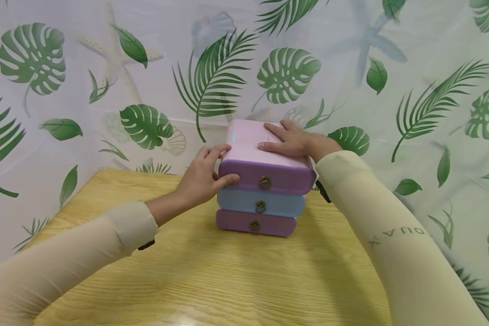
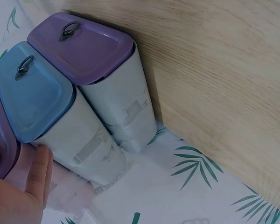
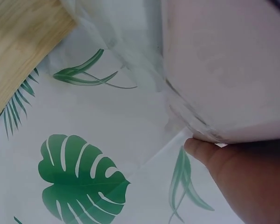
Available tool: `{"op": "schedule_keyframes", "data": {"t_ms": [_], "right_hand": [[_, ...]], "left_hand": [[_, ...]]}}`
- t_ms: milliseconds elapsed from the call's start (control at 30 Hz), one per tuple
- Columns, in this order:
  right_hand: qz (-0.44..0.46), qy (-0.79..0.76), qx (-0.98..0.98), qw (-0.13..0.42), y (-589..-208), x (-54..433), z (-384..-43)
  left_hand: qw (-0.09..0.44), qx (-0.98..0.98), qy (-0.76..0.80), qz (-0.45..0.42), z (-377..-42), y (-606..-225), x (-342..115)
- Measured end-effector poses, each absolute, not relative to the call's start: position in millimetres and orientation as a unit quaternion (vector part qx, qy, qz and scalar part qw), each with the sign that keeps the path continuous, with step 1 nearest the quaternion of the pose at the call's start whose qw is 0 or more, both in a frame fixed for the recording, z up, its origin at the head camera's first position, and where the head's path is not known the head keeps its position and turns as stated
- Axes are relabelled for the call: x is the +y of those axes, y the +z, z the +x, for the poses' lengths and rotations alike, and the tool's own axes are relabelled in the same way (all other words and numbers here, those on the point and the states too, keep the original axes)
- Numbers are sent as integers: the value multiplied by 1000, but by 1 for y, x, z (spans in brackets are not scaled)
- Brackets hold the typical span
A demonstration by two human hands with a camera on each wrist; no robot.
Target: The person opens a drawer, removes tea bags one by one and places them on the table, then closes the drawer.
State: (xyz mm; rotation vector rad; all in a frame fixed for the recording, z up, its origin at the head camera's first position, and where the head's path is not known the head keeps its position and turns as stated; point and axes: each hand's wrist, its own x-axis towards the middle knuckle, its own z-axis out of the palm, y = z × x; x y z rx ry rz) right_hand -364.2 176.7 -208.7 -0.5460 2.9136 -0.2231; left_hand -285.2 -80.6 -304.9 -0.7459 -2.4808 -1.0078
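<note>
Three stacked drawer boxes stand on the table, each with a small metal ring pull. The top box (image 1: pixel 248 145) has a pink top and a purple front, the middle box (image 1: pixel 236 201) a light blue front, and the bottom box (image 1: pixel 232 220) a purple front. My left hand (image 1: pixel 199 179) touches the top box at its left front corner, thumb on the front and fingers along the side. Spread on its pink top is my right hand (image 1: pixel 295 140). In the left wrist view, the blue-fronted box (image 2: pixel 37 93) and purple-fronted box (image 2: pixel 84 46) show pale printed sides.
The wood-grain table (image 1: pixel 228 280) extends in front of the stack and to its left. Close behind hangs a white cloth (image 1: pixel 155 81) printed with green leaves, starfish and shells.
</note>
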Motion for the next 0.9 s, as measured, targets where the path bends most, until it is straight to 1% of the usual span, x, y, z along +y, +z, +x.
{"op": "schedule_keyframes", "data": {"t_ms": [100, 167, 300, 400, 667, 900], "right_hand": [[-193, -71, 976, 73, -209, 182, -368], [-193, -62, 978, 52, -209, 184, -370], [-193, -18, 981, -24, -208, 184, -369], [-193, 7, 979, -64, -209, 183, -367], [-208, -1, 975, -78, -209, 179, -360], [-242, -41, 965, -93, -207, 181, -342]], "left_hand": [[188, -880, -349, -263, -288, -306, -76], [194, -881, -344, -260, -291, -306, -72], [205, -885, -331, -254, -296, -305, -66], [202, -889, -327, -248, -297, -303, -63], [174, -889, -344, -246, -294, -299, -64], [113, -877, -404, -234, -293, -285, -64]]}}
